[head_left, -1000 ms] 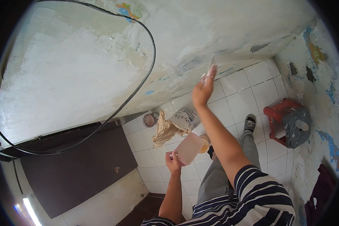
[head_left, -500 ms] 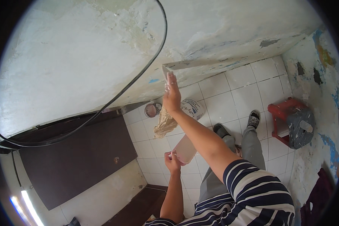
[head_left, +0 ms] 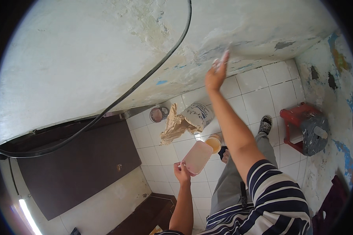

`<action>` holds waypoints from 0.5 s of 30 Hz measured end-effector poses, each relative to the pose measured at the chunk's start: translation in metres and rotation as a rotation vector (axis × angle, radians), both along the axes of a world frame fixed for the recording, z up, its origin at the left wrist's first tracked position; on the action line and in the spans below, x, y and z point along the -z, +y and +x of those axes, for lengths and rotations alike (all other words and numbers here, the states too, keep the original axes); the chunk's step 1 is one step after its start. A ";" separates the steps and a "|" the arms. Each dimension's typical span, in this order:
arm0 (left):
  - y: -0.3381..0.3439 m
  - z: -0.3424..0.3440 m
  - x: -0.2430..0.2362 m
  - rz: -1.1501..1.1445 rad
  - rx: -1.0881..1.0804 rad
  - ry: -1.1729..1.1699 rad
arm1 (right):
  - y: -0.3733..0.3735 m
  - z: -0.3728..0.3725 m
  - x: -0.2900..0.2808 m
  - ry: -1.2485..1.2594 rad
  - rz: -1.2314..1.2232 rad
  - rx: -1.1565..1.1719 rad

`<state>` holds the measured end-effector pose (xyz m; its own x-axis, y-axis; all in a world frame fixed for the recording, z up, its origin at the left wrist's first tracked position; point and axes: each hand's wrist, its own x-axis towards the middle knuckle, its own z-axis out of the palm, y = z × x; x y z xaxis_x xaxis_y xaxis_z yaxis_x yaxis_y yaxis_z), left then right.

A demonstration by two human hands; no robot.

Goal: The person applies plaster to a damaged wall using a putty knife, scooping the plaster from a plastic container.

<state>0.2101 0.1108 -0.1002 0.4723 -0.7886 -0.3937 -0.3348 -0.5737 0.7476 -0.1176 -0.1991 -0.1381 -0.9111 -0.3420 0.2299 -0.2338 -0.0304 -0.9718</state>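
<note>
My right hand (head_left: 215,78) is stretched out to the patchy, flaking wall (head_left: 106,66), its fingers closed on a putty knife (head_left: 224,58). The knife's blade is at the wall, blurred by motion and hard to make out. Lower down, my left hand (head_left: 182,174) grips a shallow pinkish rectangular tray (head_left: 198,157) by its near end. The tray is tilted, and a smooth pale layer covers its inside. Just beyond it, a round tub (head_left: 213,145) with a yellowish inside stands on the floor by my feet.
A crumpled paper sack (head_left: 174,127) and a small round container (head_left: 156,114) lie on the tiled floor by the wall. A black cable (head_left: 141,81) hangs across the view. At right stands a red stool (head_left: 293,113); at left, a dark panel (head_left: 78,168).
My right hand has swept rightward and away along the wall with the putty knife. The tray in my left hand has shifted slightly right, and the round tub has come into sight.
</note>
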 end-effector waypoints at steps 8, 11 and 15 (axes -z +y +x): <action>-0.019 -0.015 -0.015 0.000 0.038 -0.010 | 0.096 0.117 -0.017 -0.245 0.011 -0.732; -0.032 -0.035 -0.011 -0.016 0.110 -0.045 | 0.152 0.089 0.012 -0.453 0.118 -0.656; -0.048 -0.090 -0.026 0.005 0.121 0.074 | 0.237 0.003 0.025 -1.282 -0.122 -0.465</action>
<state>0.1197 0.0630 -0.0747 0.3430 -0.8362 -0.4279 -0.3459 -0.5359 0.7702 -0.1142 0.0379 -0.1633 -0.3138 -0.7104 -0.6300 0.8748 0.0416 -0.4827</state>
